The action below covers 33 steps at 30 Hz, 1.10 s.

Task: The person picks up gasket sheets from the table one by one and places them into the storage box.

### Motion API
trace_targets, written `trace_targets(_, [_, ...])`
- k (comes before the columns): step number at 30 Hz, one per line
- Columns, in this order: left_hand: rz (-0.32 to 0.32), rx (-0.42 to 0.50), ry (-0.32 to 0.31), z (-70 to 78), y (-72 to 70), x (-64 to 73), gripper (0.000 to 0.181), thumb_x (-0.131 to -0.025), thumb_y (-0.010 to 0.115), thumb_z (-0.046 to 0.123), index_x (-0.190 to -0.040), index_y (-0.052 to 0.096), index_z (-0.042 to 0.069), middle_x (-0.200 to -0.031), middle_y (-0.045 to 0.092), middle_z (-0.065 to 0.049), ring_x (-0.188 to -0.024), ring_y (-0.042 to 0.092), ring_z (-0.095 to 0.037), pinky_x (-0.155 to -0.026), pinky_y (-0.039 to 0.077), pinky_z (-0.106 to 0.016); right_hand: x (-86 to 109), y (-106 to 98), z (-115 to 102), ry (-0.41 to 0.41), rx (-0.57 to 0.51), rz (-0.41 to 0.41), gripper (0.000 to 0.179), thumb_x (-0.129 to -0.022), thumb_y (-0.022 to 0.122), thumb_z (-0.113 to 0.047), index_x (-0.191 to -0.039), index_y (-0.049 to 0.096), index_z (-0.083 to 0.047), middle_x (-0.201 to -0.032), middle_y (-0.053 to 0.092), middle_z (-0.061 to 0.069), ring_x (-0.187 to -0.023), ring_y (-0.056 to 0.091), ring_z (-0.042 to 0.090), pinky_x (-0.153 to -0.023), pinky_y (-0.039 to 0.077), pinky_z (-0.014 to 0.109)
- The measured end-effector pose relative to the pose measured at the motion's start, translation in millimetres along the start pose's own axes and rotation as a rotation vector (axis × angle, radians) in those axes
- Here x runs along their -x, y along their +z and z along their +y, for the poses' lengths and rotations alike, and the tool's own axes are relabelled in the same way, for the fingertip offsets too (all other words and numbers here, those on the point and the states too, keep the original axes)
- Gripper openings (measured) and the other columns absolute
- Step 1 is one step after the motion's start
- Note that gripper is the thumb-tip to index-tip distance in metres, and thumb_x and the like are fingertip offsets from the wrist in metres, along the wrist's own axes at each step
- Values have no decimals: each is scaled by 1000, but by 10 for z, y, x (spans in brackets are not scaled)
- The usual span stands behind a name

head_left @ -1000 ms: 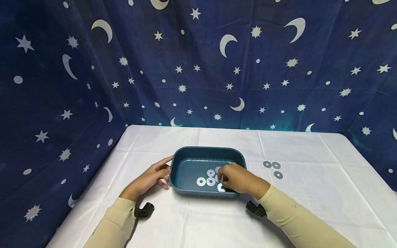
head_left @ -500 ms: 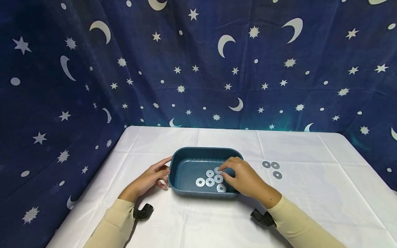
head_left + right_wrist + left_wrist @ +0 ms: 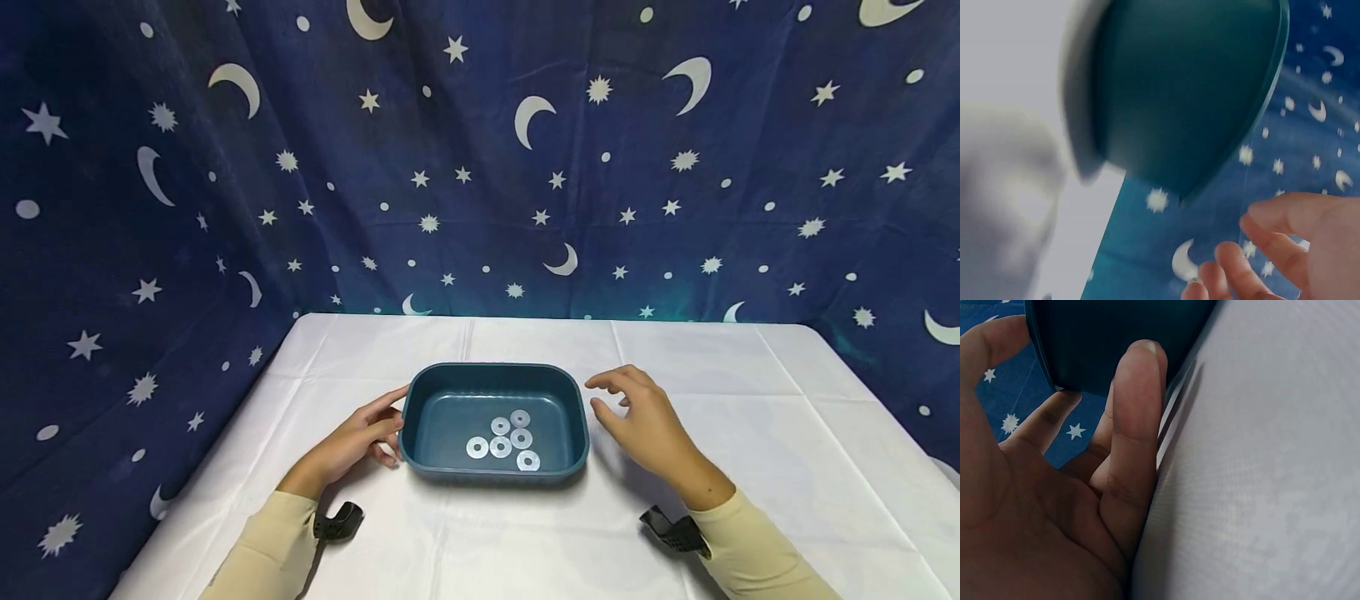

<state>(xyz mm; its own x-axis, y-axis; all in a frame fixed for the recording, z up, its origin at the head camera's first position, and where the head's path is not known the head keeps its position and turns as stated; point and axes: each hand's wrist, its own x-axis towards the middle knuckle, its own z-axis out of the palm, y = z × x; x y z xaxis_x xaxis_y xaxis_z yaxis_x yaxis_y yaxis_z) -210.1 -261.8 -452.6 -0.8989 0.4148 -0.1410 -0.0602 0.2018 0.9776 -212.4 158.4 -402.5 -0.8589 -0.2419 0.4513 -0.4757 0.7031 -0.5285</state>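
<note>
A dark teal rectangular tub (image 3: 442,408) stands on the white cloth in the head view. Several flat silver washers (image 3: 471,450) lie grouped on its floor, toward the near right. My left hand (image 3: 348,442) rests its fingertips against the tub's left end, fingers loosely bent; in the left wrist view the thumb (image 3: 1139,394) overlaps the tub wall. Just off the tub's right end, my right hand (image 3: 648,429) hovers over the cloth, thumb and index finger apart, nothing between them. It hides the spot where washers lay on the cloth. The right wrist view shows those fingers (image 3: 1285,219) spread.
White cloth (image 3: 757,433) with fold lines covers the table. Behind and to the left hangs a dark blue curtain (image 3: 465,267) printed with moons and stars. A black wrist mount (image 3: 339,522) sits at the left cuff, another mount (image 3: 675,531) at the right.
My right hand has let go inside the tub, leaving a washer at its near right, then come up and out to the right. The left hand has stayed at the tub's end.
</note>
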Motion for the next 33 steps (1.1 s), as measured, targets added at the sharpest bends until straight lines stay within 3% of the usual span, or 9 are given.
trace_targets(6, [6, -9, -4, 10, 0, 20, 67, -104, 52, 24, -161, 18, 12, -113, 47, -11, -77, 67, -18, -67, 63, -36, -38, -164, 265, 73, 59, -33, 18, -88, 70, -4, -106, 72, -7, -90, 64, 10, -84, 60, 25, -72, 50, 38])
trace_targets(16, [5, -22, -19, 25, 5, 23, 68, -105, 52, 25, -161, 16, 12, -115, 45, -14, -78, 66, -18, -68, 62, -35, -46, -322, 648, 191, 111, -129, 22, -91, 67, -10, -111, 70, -1, -87, 62, 14, -74, 53, 21, -61, 42, 31])
trace_targets(24, [7, -30, -17, 22, 14, 25, 68, -104, 52, 24, -161, 16, 11, -114, 45, -15, -77, 66, -17, -67, 62, -34, 2, -324, 894, 302, 57, -236, 26, -94, 65, -13, -116, 65, 2, -84, 60, 11, -58, 52, 16, -49, 45, 29])
trace_targets(33, [7, -37, -11, 24, 9, 24, 67, -105, 51, 24, -161, 17, 12, -115, 46, -14, -76, 66, -17, -68, 62, -35, 38, -294, 1015, 328, 99, -328, 27, -95, 66, -18, -115, 64, -1, -75, 55, 5, -65, 48, 18, -59, 38, 30])
